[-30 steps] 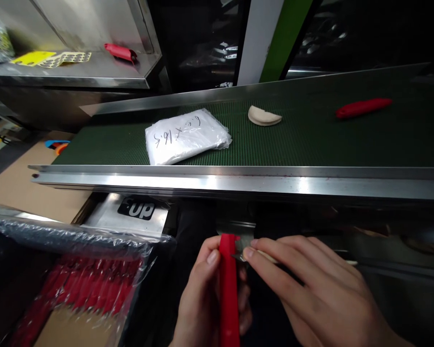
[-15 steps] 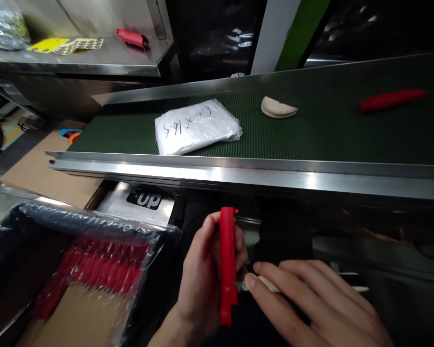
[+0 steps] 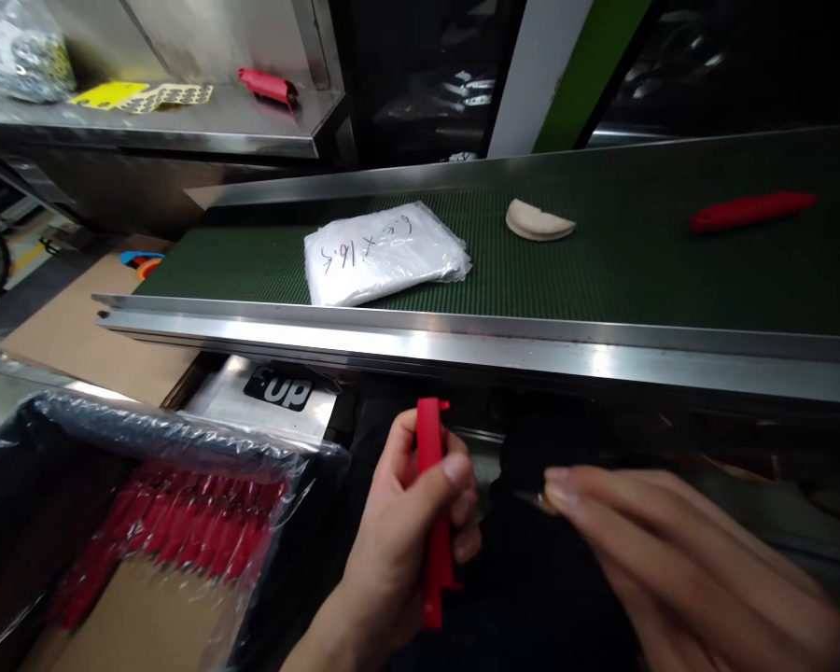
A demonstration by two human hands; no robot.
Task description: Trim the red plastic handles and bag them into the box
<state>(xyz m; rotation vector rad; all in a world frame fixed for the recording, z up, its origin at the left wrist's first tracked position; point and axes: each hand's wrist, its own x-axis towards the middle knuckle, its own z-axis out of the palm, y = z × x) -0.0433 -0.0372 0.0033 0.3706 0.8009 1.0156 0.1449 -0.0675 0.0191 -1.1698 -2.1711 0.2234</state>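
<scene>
My left hand (image 3: 410, 504) is wrapped round a long red plastic part (image 3: 430, 439), held nearly upright with the thumb across its front. The part has a small peg near its top and a notch low down. To the right, my right hand (image 3: 644, 532) pinches a small knife (image 3: 542, 502), its pointed blade towards the red part but apart from it. Motion blurs this hand, and most of the knife's handle is hidden by the fingers.
A green conveyor belt (image 3: 602, 289) carries a stack of clear bags (image 3: 385, 254), a cream folded pad (image 3: 538, 221) and another red piece (image 3: 752, 212). A lined box (image 3: 182, 425) at lower left holds several bagged red pieces (image 3: 203, 523). A metal rail (image 3: 462, 341) edges the belt.
My right hand has drawn the knife away from the red part, to the right and upwards. My left thumb has come across the front of the part.
</scene>
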